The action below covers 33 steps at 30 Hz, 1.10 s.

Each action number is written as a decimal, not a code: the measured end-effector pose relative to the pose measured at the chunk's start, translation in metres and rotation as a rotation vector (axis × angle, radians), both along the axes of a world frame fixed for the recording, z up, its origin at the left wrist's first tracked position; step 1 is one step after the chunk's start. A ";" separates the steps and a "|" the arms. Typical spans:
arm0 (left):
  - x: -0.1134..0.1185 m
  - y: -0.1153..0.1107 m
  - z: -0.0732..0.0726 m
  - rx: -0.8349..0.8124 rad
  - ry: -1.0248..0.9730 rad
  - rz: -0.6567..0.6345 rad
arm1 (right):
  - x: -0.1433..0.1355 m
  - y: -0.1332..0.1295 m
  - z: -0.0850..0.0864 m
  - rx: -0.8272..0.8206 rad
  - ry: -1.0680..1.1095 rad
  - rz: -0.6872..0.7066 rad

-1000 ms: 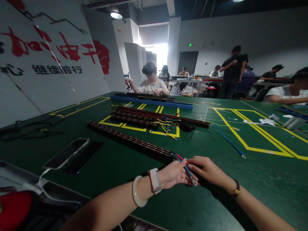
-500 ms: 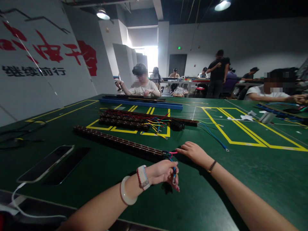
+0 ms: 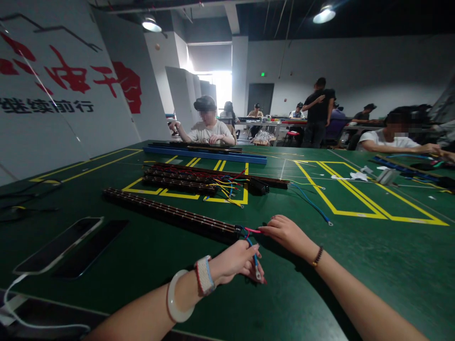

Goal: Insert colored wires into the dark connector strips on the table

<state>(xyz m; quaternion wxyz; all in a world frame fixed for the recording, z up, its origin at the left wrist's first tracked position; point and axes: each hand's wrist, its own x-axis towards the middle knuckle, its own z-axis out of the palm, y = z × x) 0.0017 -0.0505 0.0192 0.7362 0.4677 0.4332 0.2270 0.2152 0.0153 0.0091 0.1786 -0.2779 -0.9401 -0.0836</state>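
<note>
A long dark bar with brown strips point(image 3: 170, 210) lies slantwise on the green table, with wires coming out of its right end. My left hand point(image 3: 240, 261) is closed on a blue wire point(image 3: 255, 259) whose metal ring terminal hangs below the fingers. Just beyond it, my right hand point(image 3: 286, 235) pinches the end of a pink-red wire point(image 3: 252, 230) from the same end of the bar. The fingertips of the right hand partly hide that wire's tip.
Behind the bar lies a bundle of similar bars point(image 3: 177, 180) with coloured wires, near a blue channel point(image 3: 206, 155). Two phones point(image 3: 59, 244) point(image 3: 90, 248) are at the left. Yellow tape point(image 3: 355, 194) marks the table. A person point(image 3: 209, 125) sits opposite; another point(image 3: 394, 135) works at right.
The view has shifted slightly. My left hand has turned a little, so more of the blue wire and its ring terminal shows. The right hand keeps its pinch on the pink-red wire.
</note>
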 end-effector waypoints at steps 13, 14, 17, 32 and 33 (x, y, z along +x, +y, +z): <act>-0.019 -0.013 0.020 0.815 0.776 -0.155 | -0.002 0.001 -0.006 -0.023 0.024 -0.036; -0.025 -0.015 0.024 0.817 0.780 -0.182 | -0.002 0.000 -0.006 -0.029 0.037 -0.033; -0.063 -0.020 0.034 0.817 0.891 -0.047 | -0.003 -0.001 -0.007 -0.047 0.073 -0.022; -0.313 -0.021 -0.007 0.678 1.820 0.466 | -0.004 -0.001 -0.013 -0.108 0.151 -0.009; -0.313 -0.019 -0.006 0.660 1.831 0.473 | -0.003 -0.001 -0.013 -0.112 0.154 -0.016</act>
